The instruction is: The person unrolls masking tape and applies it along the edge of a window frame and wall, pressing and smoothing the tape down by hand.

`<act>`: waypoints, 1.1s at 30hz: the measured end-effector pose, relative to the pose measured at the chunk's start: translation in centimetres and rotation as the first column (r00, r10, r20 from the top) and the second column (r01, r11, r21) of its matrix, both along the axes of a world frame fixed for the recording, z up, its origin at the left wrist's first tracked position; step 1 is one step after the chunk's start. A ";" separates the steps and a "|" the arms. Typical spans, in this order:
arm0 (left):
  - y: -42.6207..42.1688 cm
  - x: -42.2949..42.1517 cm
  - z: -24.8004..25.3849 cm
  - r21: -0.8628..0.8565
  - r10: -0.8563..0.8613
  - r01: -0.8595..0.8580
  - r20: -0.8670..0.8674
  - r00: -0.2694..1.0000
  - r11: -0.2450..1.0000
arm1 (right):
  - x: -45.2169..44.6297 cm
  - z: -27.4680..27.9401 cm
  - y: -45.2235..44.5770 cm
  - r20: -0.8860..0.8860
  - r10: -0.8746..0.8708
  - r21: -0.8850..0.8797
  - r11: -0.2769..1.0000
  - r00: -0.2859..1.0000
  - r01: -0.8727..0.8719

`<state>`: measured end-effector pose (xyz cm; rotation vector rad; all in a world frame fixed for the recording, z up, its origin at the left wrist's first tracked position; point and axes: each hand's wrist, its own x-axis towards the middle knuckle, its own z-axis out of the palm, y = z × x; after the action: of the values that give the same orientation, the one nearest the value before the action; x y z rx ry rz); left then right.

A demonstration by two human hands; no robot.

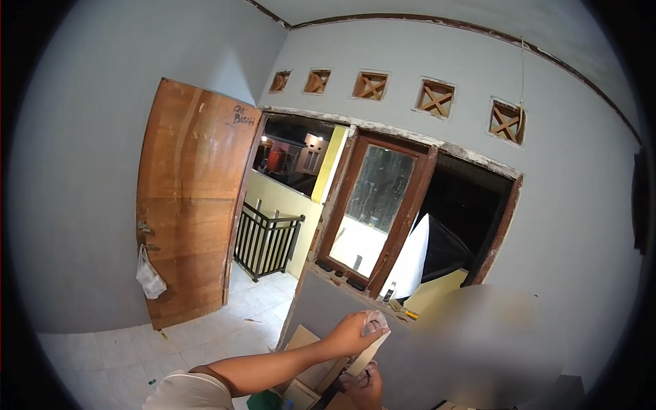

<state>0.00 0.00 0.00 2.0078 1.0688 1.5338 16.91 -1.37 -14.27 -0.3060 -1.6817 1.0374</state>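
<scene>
My left hand reaches in from the lower left, fingers closed at the upper end of a pale, flat strip. Lower down, my right hand grips the strip's other end. Clear, crinkled plastic-like material shows at the left fingers, and similar material is at the right fingers. What the strip is made of I cannot make out. Just below and left of the hands lie light wooden boards, partly covered by my left arm. A green object sits at the bottom edge.
Ahead is a grey wall with a brown-framed window and a sill carrying small items, among them a small bottle and a yellow-handled tool. On the left, a wooden door stands open with a white bag on its handle. A blurred patch covers the lower right.
</scene>
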 end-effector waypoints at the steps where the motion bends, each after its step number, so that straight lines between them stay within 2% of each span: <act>1: 0.3 0.2 0.8 0.054 0.027 -0.027 -0.003 1.000 0.998 | 0.0 1.7 -0.6 -0.138 0.070 -0.263 0.959 0.988 -0.105; 2: 0.5 0.1 1.7 0.107 0.058 -0.058 -0.005 0.998 0.993 | 0.0 2.7 -0.4 -0.283 0.102 -0.492 0.838 0.954 -0.236; 3: -3.2 -1.3 -1.3 0.005 0.069 -0.069 0.000 0.998 0.998 | -1.3 -0.4 -5.3 -0.281 0.084 -0.577 0.781 0.956 -0.238; 4: -2.8 -1.8 -1.0 0.042 0.061 -0.062 0.010 0.998 0.997 | -1.6 -0.5 -4.6 -0.136 0.004 -0.412 0.909 0.991 -0.060; 5: -2.4 -2.3 -0.8 0.078 0.054 -0.055 0.020 0.998 0.995 | -1.8 -0.7 -4.1 -0.011 -0.105 -0.199 0.975 0.994 0.101; 6: -2.0 -2.6 -0.3 0.080 0.068 -0.071 0.036 0.997 0.994 | -2.2 0.4 -3.7 0.004 -0.091 -0.195 0.977 0.996 0.090; 7: -2.4 -2.9 -0.4 0.073 0.066 -0.070 0.052 0.996 0.995 | -2.9 1.9 -4.5 -0.032 -0.214 -0.021 0.977 0.976 0.214; 8: -2.6 -3.1 -0.7 0.068 0.061 -0.065 0.066 0.996 0.996 | -3.3 2.6 -4.9 -0.093 -0.326 0.150 0.930 0.941 0.337; 9: -2.2 -3.2 -1.4 0.048 0.071 -0.075 0.082 0.994 0.996 | -2.8 2.2 -4.4 -0.071 -0.319 0.138 0.935 0.945 0.326; 11: -1.3 -3.9 -2.7 0.154 0.053 -0.080 0.167 0.984 0.985 | -1.9 1.3 -3.0 0.000 -0.518 0.463 0.758 0.855 0.459; 12: -1.5 -4.5 -2.8 0.026 0.072 -0.077 0.156 0.985 0.997 | -2.4 1.0 -2.9 -0.056 -0.411 0.288 0.866 0.910 0.409; 15: -1.6 -6.4 -2.9 0.060 0.091 -0.107 0.220 0.971 0.992 | -4.2 1.6 -2.9 -0.012 -0.274 0.170 0.947 0.962 0.272; 16: -2.3 -7.2 -2.1 -0.008 0.122 -0.123 0.181 0.976 0.992 | -4.8 1.3 -2.3 -0.019 -0.315 0.245 0.919 0.949 0.310; 17: -1.9 -7.7 -2.7 -0.021 0.127 -0.125 0.183 0.975 0.992 | -4.9 1.1 -2.1 -0.011 -0.313 0.235 0.922 0.950 0.307; 19: -1.3 -9.2 -1.8 0.080 0.088 -0.112 0.253 0.963 0.991 | -6.2 1.1 -1.5 0.075 -0.387 0.218 0.906 0.919 0.364; 20: -1.1 -10.0 -1.5 0.036 0.108 -0.121 0.249 0.962 0.992 | -7.2 1.1 -0.8 0.020 -0.402 0.275 0.882 0.915 0.382; 21: -0.6 -11.0 -1.1 0.016 0.101 -0.109 0.253 0.962 0.994 | -8.1 1.8 -0.9 0.034 -0.413 0.260 0.883 0.910 0.391; 23: 1.4 -11.9 -1.2 0.128 0.061 -0.096 0.254 0.965 0.987 | -10.0 4.3 -1.7 0.085 -0.531 0.382 0.799 0.843 0.464; 25: 3.7 -12.7 -0.8 0.240 -0.038 -0.035 0.294 0.955 0.970 | -11.2 5.2 -1.7 0.098 -0.608 0.293 0.774 0.788 0.561; 27: 3.3 -13.0 1.5 0.198 0.038 -0.088 0.240 0.970 0.976 | -11.8 6.7 -1.8 0.082 -0.638 0.263 0.754 0.765 0.601; 29: 4.1 -12.9 2.1 0.344 0.047 -0.105 0.172 0.984 0.933 | -11.9 7.1 -1.8 0.097 -0.606 0.061 0.796 0.790 0.603; 31: 3.3 -12.1 4.5 0.202 -0.043 0.021 0.104 0.994 0.979 | -12.4 8.3 -2.0 0.034 -0.559 -0.162 0.815 0.828 0.557; 32: 4.2 -11.4 4.6 0.183 -0.114 0.099 0.070 0.991 0.978 | -12.1 8.4 -1.9 0.015 -0.617 -0.196 0.770 0.787 0.607; 33: 5.1 -10.6 4.6 0.210 -0.098 0.088 0.041 0.994 0.974 | -11.6 8.4 -1.9 0.007 -0.637 -0.184 0.757 0.771 0.627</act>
<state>-10.58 5.05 4.60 2.1093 0.8109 1.6976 5.33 -3.24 -5.89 -0.8924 -1.2798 0.6610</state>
